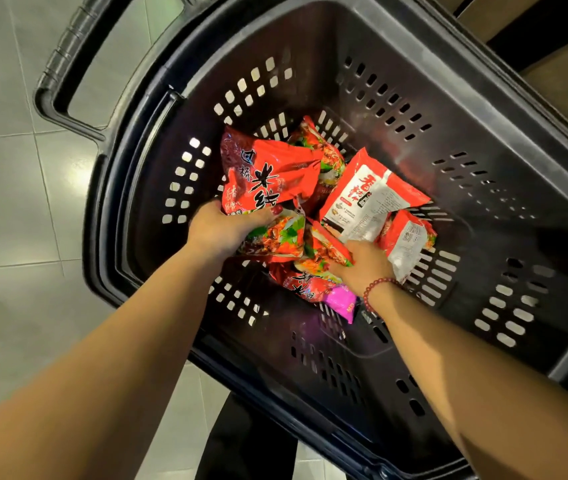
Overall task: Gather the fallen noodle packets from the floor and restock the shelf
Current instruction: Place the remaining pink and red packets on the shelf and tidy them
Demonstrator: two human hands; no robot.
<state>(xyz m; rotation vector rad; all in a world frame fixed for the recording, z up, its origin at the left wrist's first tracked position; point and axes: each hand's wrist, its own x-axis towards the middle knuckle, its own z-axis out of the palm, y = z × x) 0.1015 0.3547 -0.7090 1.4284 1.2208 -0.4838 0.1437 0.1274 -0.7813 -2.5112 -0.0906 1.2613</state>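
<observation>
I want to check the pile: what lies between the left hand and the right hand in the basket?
In the head view, red noodle packets fill the gap between the left hand and the right hand, inside the basket.

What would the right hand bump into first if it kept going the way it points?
Most likely the red noodle packet lying just ahead of the right hand, which seems to touch it; depth in the pile is hard to judge.

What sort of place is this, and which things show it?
Probably a shop or supermarket: a black perforated shopping basket holds several sealed noodle packets, over a pale tiled floor.
</observation>
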